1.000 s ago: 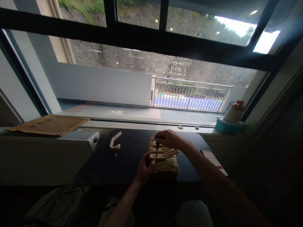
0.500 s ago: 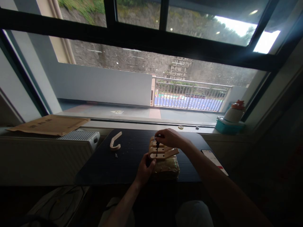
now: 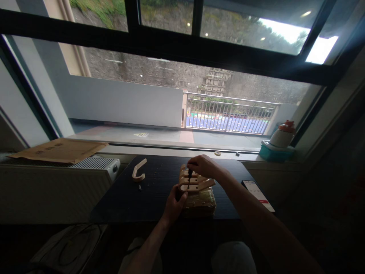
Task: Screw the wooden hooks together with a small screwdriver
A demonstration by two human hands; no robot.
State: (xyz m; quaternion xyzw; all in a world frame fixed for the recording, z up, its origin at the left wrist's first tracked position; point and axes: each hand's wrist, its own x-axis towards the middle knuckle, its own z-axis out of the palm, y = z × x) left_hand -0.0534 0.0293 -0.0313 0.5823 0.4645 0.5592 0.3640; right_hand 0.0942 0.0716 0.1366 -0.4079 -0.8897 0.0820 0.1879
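Observation:
My right hand [image 3: 202,166] is closed around the handle of a dark screwdriver [image 3: 189,176], which points down. Its tip meets a hole in the nearest wooden hook [image 3: 203,185]. Several such pale, bent hooks lie side by side on a block wrapped in shiny brownish film [image 3: 200,203]. My left hand [image 3: 174,203] grips the curved end of the nearest hook and the block's left side, thumb on the near edge. Apart from these, a single wooden hook [image 3: 138,173] lies on the dark table [image 3: 122,201], with small screws [image 3: 140,187] just below it.
A phone [image 3: 259,196] with a lit screen lies at the table's right edge. On the windowsill are a teal box [image 3: 275,151] with a bottle [image 3: 283,134] on it, and a tape roll [image 3: 217,153]. A brown envelope [image 3: 59,149] rests on the white radiator [image 3: 98,164] at left.
Almost nothing differs. My right hand has shifted very slightly on the screwdriver, whose tip stays at the same hook; my left hand keeps its place.

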